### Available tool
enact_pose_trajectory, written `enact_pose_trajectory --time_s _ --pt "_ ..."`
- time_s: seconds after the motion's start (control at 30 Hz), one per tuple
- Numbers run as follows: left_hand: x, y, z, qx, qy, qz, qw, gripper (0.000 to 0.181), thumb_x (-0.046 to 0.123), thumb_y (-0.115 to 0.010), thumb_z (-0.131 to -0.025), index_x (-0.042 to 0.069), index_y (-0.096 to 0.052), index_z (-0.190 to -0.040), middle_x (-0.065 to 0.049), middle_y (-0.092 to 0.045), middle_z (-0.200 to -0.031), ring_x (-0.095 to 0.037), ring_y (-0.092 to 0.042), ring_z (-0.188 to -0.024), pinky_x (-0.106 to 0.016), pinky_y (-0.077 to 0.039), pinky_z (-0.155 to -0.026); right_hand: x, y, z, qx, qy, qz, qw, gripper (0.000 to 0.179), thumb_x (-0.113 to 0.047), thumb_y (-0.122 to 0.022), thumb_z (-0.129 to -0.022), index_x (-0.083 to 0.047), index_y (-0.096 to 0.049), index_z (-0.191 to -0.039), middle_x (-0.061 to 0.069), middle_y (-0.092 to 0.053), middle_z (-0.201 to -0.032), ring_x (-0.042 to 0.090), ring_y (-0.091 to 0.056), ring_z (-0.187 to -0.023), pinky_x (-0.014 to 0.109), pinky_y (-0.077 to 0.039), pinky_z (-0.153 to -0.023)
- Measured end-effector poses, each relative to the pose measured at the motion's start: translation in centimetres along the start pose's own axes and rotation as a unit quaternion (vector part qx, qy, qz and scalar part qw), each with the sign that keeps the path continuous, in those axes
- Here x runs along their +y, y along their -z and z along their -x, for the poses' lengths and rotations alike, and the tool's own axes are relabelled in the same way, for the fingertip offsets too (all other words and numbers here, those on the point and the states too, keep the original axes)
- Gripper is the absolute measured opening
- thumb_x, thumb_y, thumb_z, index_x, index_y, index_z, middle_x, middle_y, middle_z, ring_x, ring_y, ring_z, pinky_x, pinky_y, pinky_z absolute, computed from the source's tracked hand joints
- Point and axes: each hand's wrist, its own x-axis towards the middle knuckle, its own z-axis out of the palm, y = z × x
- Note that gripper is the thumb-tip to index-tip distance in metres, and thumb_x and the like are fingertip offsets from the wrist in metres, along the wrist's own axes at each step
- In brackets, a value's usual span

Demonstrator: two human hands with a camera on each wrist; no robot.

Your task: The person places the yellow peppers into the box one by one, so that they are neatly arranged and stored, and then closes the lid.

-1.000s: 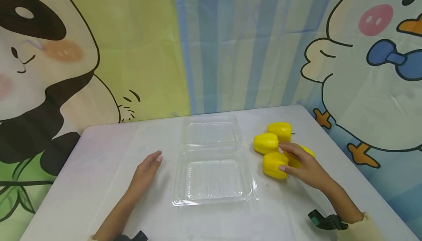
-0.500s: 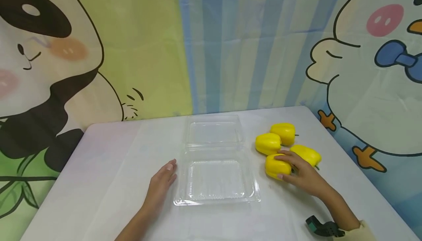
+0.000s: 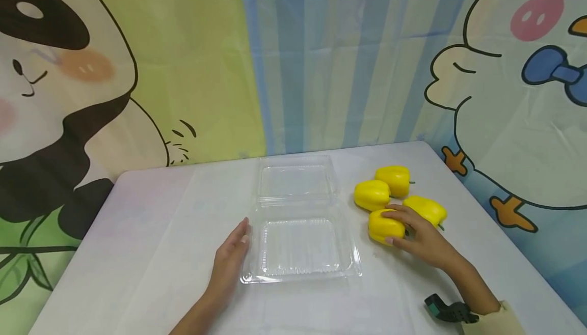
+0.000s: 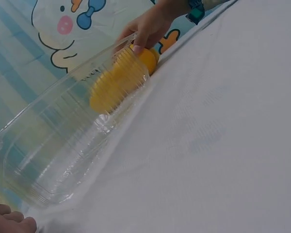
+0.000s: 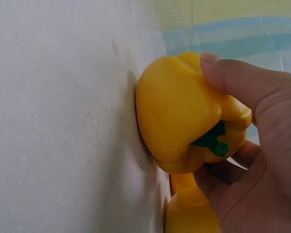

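Nearest me, my left hand [image 3: 231, 253] lies at the left side of the clear container [image 3: 298, 278], fingers relaxed and holding nothing; I can't tell whether they touch its rim. In the worktop's right half, my right hand [image 3: 422, 237] grips a yellow pepper [image 3: 384, 227] between thumb and fingers, against the white worktop [image 3: 151, 274]. Just beyond I see a second pepper [image 3: 424, 210], then a third pepper [image 3: 370, 195] and a fourth pepper [image 3: 393, 180] toward the far right corner. The container's opened lid [image 3: 295, 179] reaches near the far edge.
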Motion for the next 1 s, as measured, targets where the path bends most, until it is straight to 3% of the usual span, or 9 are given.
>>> enact_pose_trajectory --time_s 0.27,0.5,0.63,0.77,0.8,0.9,0.97,1.0 --pt "0.37 -0.14 -0.10 0.008 -0.046 -0.055 0.9974 0.049 0.017 -0.040 -0.106 0.013 -0.030 -0.153 0.004 -0.026 -0.157 -0.010 -0.022 -0.143 -0.011 -0.020 -0.109 -0.02 -0.12 -0.05 0.001 0.001 0.000 1.0000 0.050 -0.018 -0.080 -0.081 -0.015 -0.061 -0.128 0.017 -0.046 -0.141 0.043 -0.037 -0.130 0.070 -0.031 -0.102" --pt "0.70 -0.23 0.18 -0.026 -0.097 -0.111 0.9887 0.046 0.011 -0.037 -0.106 -0.006 -0.029 -0.148 -0.008 -0.017 -0.160 -0.021 -0.017 -0.145 -0.015 -0.016 -0.110 0.07 -0.07 -0.04 0.007 0.010 -0.001 0.9999 0.052 -0.018 -0.081 -0.081 -0.017 -0.060 -0.128 0.016 -0.046 -0.141 0.041 -0.038 -0.130 0.069 -0.032 -0.102" --pt "0.78 -0.24 0.10 -0.040 -0.100 -0.124 0.9864 0.048 0.013 -0.038 -0.106 -0.009 -0.027 -0.147 -0.009 -0.013 -0.160 -0.022 -0.018 -0.144 -0.019 -0.017 -0.111 0.00 -0.06 -0.12 0.008 0.010 -0.003 0.9999 0.051 -0.018 -0.080 -0.081 -0.015 -0.060 -0.129 0.017 -0.047 -0.141 0.043 -0.037 -0.131 0.070 -0.031 -0.102" --pt "0.79 -0.37 0.06 -0.047 -0.085 -0.088 0.9914 0.055 0.014 -0.051 -0.102 -0.007 -0.028 -0.148 -0.006 -0.014 -0.161 -0.021 -0.025 -0.142 -0.020 -0.029 -0.107 -0.03 -0.14 -0.08 0.011 0.006 -0.002 0.9999 0.051 -0.019 -0.080 -0.082 -0.015 -0.060 -0.129 0.015 -0.047 -0.141 0.041 -0.039 -0.130 0.068 -0.033 -0.102" --pt "0.76 -0.42 0.08 -0.049 -0.079 -0.073 0.9930 0.058 0.014 -0.054 -0.101 -0.006 -0.028 -0.149 -0.005 -0.014 -0.161 -0.020 -0.027 -0.141 -0.021 -0.032 -0.105 -0.04 -0.16 -0.04 0.010 0.004 0.000 0.9999 0.051 -0.020 -0.079 -0.083 -0.015 -0.060 -0.130 0.014 -0.047 -0.141 0.040 -0.039 -0.130 0.064 -0.034 -0.103" --pt "0.57 -0.56 0.15 -0.056 -0.067 -0.050 0.9949 0.066 0.014 -0.059 -0.098 -0.003 -0.023 -0.151 -0.005 -0.013 -0.161 -0.023 -0.027 -0.141 -0.024 -0.036 -0.103 -0.01 -0.25 0.03 0.010 -0.002 0.002 0.9999 0.051 -0.021 -0.079 -0.083 -0.017 -0.060 -0.130 0.012 -0.047 -0.141 0.036 -0.041 -0.129 0.034 -0.037 -0.110" --pt "0.46 -0.67 0.19 -0.063 -0.068 -0.049 0.9945 0.068 0.014 -0.058 -0.099 0.000 -0.019 -0.153 -0.005 -0.012 -0.162 -0.023 -0.025 -0.142 -0.025 -0.035 -0.104 0.03 -0.30 0.04 0.011 -0.005 0.003 0.9999 0.051 -0.021 -0.079 -0.083 -0.018 -0.060 -0.130 0.011 -0.047 -0.142 0.034 -0.042 -0.129 0.014 -0.032 -0.106" --pt "0.38 -0.69 0.22 -0.067 -0.072 -0.053 0.9937 0.067 0.014 -0.056 -0.100 -0.001 -0.019 -0.153 -0.005 -0.010 -0.162 -0.023 -0.023 -0.143 -0.026 -0.034 -0.105 0.05 -0.32 0.06 0.011 -0.006 0.002 0.9999 0.051 -0.021 -0.079 -0.084 -0.018 -0.059 -0.131 0.011 -0.047 -0.142 0.034 -0.042 -0.129 0.010 -0.030 -0.105"
